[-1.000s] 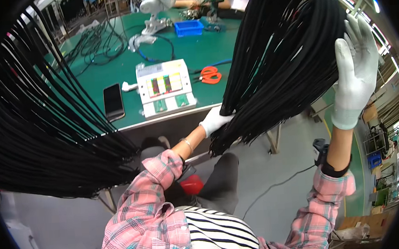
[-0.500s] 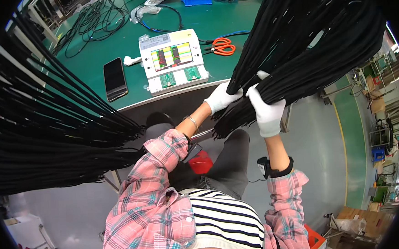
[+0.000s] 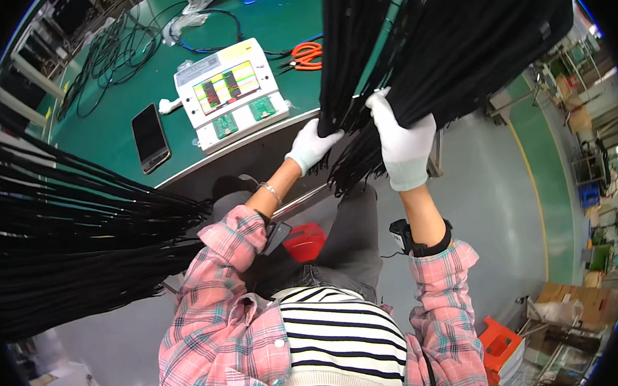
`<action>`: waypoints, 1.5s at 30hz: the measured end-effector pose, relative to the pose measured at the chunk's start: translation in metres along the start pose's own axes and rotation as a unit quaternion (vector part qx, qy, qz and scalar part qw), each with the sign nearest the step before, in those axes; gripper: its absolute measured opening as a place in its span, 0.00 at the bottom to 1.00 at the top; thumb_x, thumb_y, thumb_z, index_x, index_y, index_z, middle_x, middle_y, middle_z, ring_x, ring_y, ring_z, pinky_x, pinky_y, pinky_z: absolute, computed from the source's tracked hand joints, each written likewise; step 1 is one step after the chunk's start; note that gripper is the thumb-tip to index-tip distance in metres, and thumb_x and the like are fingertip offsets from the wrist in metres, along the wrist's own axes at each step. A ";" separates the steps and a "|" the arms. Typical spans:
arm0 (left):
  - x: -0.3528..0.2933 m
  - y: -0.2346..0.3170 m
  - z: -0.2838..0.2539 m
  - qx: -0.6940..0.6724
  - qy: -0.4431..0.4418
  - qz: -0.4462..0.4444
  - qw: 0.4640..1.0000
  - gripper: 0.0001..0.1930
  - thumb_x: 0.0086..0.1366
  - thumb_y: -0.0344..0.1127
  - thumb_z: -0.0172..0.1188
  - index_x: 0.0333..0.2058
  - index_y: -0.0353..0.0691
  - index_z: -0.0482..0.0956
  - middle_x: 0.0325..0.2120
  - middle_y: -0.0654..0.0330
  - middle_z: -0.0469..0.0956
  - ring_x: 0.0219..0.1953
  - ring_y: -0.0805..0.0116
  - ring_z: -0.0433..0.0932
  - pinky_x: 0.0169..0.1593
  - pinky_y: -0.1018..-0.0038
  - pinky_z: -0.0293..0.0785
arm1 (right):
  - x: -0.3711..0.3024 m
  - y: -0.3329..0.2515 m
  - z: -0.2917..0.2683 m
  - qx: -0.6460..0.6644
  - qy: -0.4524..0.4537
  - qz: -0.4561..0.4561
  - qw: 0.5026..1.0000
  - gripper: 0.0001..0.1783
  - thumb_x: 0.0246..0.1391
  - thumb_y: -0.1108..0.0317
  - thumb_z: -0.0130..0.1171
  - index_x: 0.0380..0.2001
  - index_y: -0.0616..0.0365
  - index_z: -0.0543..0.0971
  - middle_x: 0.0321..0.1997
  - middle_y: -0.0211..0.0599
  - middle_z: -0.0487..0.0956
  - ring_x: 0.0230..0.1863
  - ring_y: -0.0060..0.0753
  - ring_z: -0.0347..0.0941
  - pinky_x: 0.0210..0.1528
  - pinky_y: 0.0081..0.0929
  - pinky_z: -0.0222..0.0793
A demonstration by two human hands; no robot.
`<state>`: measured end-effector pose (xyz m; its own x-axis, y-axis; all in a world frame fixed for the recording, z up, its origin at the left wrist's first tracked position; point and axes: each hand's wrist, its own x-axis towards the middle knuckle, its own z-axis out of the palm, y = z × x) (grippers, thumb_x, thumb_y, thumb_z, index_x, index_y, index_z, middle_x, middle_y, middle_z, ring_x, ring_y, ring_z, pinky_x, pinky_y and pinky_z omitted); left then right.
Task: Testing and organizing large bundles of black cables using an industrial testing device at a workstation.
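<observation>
The left hand (image 3: 313,145) is gripping black cables (image 3: 463,49); the right hand (image 3: 406,141) is clasping more. A phone (image 3: 150,139) is lying at left.

Black cable bundle (image 3: 463,49) gripped near lower end by gloved left hand (image 3: 313,144), touched just beside by gloved right hand (image 3: 405,139), grasp partly hidden. White device (image 3: 231,95) with lit screen (image 3: 226,88), dark phone (image 3: 150,139), orange-handled pliers (image 3: 306,56) laid on green table (image 3: 113,120); second bundle (image 3: 79,256) spread at left.

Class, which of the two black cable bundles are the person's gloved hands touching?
The bundle on the right: the left hand and right hand both touch it. Neither hand touches the bundle on the left.
</observation>
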<state>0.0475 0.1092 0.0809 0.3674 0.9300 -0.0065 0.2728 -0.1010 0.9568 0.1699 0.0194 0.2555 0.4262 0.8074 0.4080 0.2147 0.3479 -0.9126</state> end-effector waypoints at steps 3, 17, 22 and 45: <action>-0.029 0.026 -0.006 0.194 0.050 -0.070 0.977 0.35 0.56 0.50 0.64 0.55 0.32 0.65 0.45 0.43 0.74 0.50 0.43 0.73 0.54 0.60 0.69 | 0.000 0.000 -0.006 0.019 -0.023 -0.009 1.000 0.09 0.52 0.76 0.62 0.36 0.65 0.75 0.30 0.29 0.79 0.31 0.17 0.73 0.35 0.19 0.68; -0.073 0.002 0.055 -0.134 -0.028 0.038 0.990 0.15 0.54 0.31 0.65 0.40 0.30 0.78 0.34 0.58 0.82 0.40 0.72 0.79 0.45 0.75 0.74 | -0.026 -0.011 -0.023 0.077 -0.176 0.063 0.979 0.33 0.43 0.58 0.68 0.52 0.60 0.70 0.45 0.42 0.79 0.48 0.36 0.76 0.51 0.30 0.69; -0.081 0.058 0.056 -0.150 0.012 0.056 0.987 0.11 0.60 0.25 0.60 0.41 0.30 0.78 0.35 0.55 0.82 0.38 0.71 0.81 0.45 0.75 0.74 | -0.045 0.036 -0.077 0.145 -0.126 0.063 0.979 0.33 0.51 0.70 0.62 0.60 0.62 0.64 0.55 0.47 0.74 0.56 0.36 0.72 0.57 0.29 0.67; -0.092 0.033 0.032 -0.190 -0.129 0.034 0.973 0.27 0.61 0.25 0.52 0.60 0.31 0.62 0.54 0.49 0.73 0.58 0.57 0.70 0.63 0.65 0.60 | -0.183 0.255 -0.078 -0.072 -0.023 0.327 0.942 0.10 0.47 0.74 0.61 0.34 0.64 0.76 0.28 0.36 0.79 0.31 0.29 0.77 0.38 0.26 0.72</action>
<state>0.0514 0.0093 0.1035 0.5966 0.8018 0.0347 -0.0908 0.0245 0.9956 0.2147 -0.0768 -0.0497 0.4714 0.8472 -0.2449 0.0376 -0.2967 -0.9542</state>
